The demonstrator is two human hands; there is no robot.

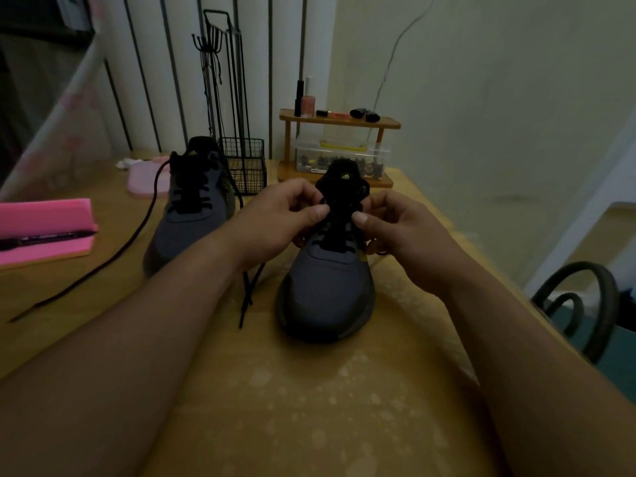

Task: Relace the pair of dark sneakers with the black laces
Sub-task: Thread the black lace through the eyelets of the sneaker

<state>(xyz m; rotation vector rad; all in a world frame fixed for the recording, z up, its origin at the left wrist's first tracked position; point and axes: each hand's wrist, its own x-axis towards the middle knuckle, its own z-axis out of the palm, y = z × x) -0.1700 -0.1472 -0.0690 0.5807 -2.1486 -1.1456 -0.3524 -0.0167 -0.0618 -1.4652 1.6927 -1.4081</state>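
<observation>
My left hand (285, 215) and right hand (395, 225) pinch the black lace (335, 235) near the top eyelets of the right sneaker (327, 290); the left sneaker (189, 228) looks laced, its ends untied.

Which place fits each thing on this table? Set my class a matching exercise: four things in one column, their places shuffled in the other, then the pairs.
Things
1. black pen
2. pink nail polish bottle
3. clear plastic box
4. nearer sneaker

Places
A. lower level of the wooden shelf
B. between the left hand and right hand, which pinch its lace
C. on the pink pad
D. top level of the wooden shelf

Pairs: 1-C, 2-D, 3-A, 4-B
</observation>
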